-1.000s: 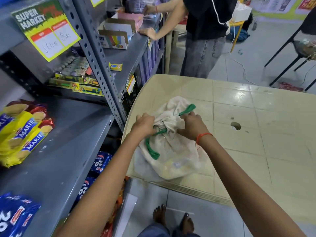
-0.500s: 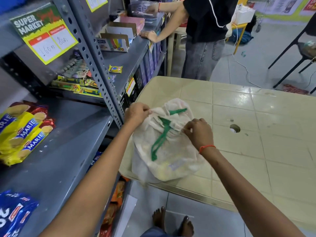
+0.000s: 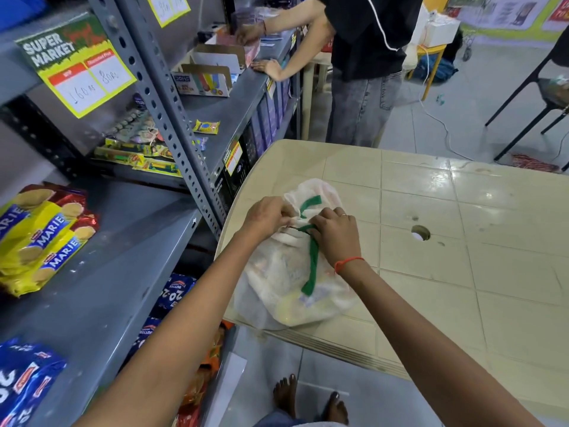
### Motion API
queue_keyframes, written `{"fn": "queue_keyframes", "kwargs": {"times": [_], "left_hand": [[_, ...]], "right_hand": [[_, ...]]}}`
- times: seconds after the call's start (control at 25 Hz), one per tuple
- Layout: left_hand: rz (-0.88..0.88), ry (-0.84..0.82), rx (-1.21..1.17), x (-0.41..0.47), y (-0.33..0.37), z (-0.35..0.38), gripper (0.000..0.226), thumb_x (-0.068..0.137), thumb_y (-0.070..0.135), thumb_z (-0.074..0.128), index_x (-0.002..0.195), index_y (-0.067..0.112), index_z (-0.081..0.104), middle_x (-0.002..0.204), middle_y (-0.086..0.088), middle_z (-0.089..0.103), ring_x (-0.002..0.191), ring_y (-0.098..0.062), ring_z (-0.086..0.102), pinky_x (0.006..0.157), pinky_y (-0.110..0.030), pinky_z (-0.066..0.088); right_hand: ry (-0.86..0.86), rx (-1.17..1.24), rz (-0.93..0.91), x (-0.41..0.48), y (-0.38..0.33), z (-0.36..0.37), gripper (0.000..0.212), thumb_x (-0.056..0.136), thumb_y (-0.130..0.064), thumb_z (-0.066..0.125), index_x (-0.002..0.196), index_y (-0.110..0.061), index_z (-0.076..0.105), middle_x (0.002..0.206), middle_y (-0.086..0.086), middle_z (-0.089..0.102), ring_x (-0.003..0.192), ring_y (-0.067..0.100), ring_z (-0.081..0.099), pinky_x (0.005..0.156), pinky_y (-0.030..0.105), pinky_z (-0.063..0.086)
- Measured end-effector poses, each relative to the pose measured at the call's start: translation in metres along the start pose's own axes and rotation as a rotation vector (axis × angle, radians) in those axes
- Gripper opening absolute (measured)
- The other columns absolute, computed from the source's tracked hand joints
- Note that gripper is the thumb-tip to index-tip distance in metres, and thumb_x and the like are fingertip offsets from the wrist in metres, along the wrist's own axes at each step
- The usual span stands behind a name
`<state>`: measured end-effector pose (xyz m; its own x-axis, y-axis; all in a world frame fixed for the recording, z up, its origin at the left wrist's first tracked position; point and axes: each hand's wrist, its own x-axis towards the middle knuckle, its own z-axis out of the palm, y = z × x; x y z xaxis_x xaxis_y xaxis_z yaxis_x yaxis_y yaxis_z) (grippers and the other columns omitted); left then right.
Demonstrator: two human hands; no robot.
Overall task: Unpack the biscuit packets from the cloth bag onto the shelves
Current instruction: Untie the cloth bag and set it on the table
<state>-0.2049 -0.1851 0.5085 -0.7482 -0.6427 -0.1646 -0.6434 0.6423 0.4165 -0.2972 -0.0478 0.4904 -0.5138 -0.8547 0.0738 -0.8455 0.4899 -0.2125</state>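
A white cloth bag with green handles lies on the near-left corner of the beige plastic table; yellow packets show faintly through its cloth. My left hand and my right hand both pinch the gathered mouth of the bag, close together. A green strap hangs down from under my right hand. On the grey metal shelf to the left lie yellow Marie biscuit packets and blue packets at the near edge.
A perforated shelf upright stands between the shelf and the table. Blue biscuit packets sit on the lower shelf. Another person stands at the far end of the shelves. A black chair is at far right.
My hands, spread apart half a second ago, have come back together at the bag's mouth. The bag has shifted slightly and the green strap now hangs under my right hand.
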Motion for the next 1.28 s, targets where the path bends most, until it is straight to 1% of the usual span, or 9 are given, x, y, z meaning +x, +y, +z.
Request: {"fn": "queue_keyframes", "kwargs": {"times": [0.2,0.4,0.48,0.6,0.72,0.92,1.12,1.2,1.28], "left_hand": [[-0.323,0.197,-0.067,0.008,-0.053,-0.023,0.018,0.089,0.031,0.063,0.093,0.016,0.073,0.096,-0.005,0.071,0.081,-0.022,0.059,0.067,-0.029,0.042],[-0.019,0.139,0.011,0.016,-0.016,0.004,0.053,0.087,0.037,0.063,0.136,0.024,0.050,0.140,0.000,0.052,0.127,-0.023,0.045,0.100,-0.038,0.040],[-0.003,0.041,0.050,0.019,-0.007,0.016,0.057,0.089,0.037,0.060,0.142,0.026,0.042,0.138,-0.003,0.053,0.124,-0.027,0.050,0.099,-0.039,0.043],[-0.120,-0.034,0.001,0.022,-0.020,0.020,0.039,0.089,0.035,0.061,0.125,0.019,0.060,0.119,-0.011,0.066,0.107,-0.030,0.062,0.088,-0.037,0.051],[-0.155,0.076,-0.185,0.018,-0.036,0.014,0.025,0.085,0.032,0.068,0.093,0.010,0.075,0.098,-0.012,0.074,0.095,-0.029,0.067,0.078,-0.032,0.050],[-0.093,-0.095,-0.267,0.006,-0.032,0.005,0.030,0.078,0.037,0.074,0.095,0.012,0.077,0.097,-0.007,0.075,0.093,-0.023,0.067,0.079,-0.033,0.051],[-0.490,0.318,-0.238,0.005,-0.048,-0.014,0.025,0.090,0.031,0.060,0.101,0.013,0.074,0.099,-0.012,0.073,0.078,-0.028,0.062,0.055,-0.024,0.043],[-0.621,0.343,-0.249,-0.001,-0.069,-0.020,0.030,0.091,0.032,0.059,0.104,0.008,0.072,0.109,-0.016,0.070,0.096,-0.034,0.064,0.072,-0.035,0.053],[-0.544,0.364,-0.027,-0.009,-0.066,-0.014,0.037,0.089,0.035,0.059,0.113,0.008,0.065,0.121,-0.014,0.062,0.112,-0.033,0.055,0.087,-0.041,0.048]], "right_hand": [[-0.029,0.185,0.415,0.001,0.063,-0.012,0.026,0.089,-0.023,0.054,0.104,-0.009,0.070,0.108,0.018,0.065,0.106,0.037,0.052,0.082,0.040,0.046],[-0.076,0.152,0.148,0.019,0.027,-0.010,0.038,0.088,-0.029,0.056,0.118,-0.006,0.057,0.122,0.016,0.061,0.112,0.036,0.052,0.088,0.041,0.046],[-0.102,0.112,0.104,0.024,0.012,-0.002,0.030,0.090,-0.025,0.051,0.114,-0.008,0.058,0.114,0.014,0.066,0.105,0.035,0.058,0.082,0.038,0.046],[-0.159,0.225,0.235,0.028,0.023,0.000,0.031,0.088,-0.028,0.056,0.116,-0.016,0.065,0.111,0.011,0.070,0.104,0.032,0.062,0.086,0.036,0.048],[-0.271,0.443,0.304,0.032,0.039,-0.004,0.038,0.087,-0.024,0.059,0.125,-0.017,0.061,0.115,0.015,0.069,0.105,0.031,0.063,0.089,0.032,0.048],[-0.335,0.312,0.213,0.031,0.037,-0.001,0.025,0.090,-0.025,0.055,0.105,-0.014,0.071,0.106,0.015,0.072,0.094,0.032,0.066,0.077,0.031,0.050],[-0.169,0.232,0.468,0.023,0.080,-0.012,0.026,0.087,-0.024,0.058,0.096,-0.003,0.070,0.102,0.019,0.070,0.093,0.037,0.065,0.073,0.033,0.046],[-0.175,0.166,0.589,0.014,0.101,-0.017,0.027,0.088,-0.018,0.056,0.105,0.000,0.066,0.111,0.023,0.066,0.102,0.039,0.062,0.082,0.037,0.049],[-0.115,0.160,0.522,0.010,0.096,-0.015,0.029,0.089,-0.017,0.055,0.113,-0.002,0.063,0.118,0.022,0.061,0.109,0.039,0.058,0.090,0.040,0.048]]}}
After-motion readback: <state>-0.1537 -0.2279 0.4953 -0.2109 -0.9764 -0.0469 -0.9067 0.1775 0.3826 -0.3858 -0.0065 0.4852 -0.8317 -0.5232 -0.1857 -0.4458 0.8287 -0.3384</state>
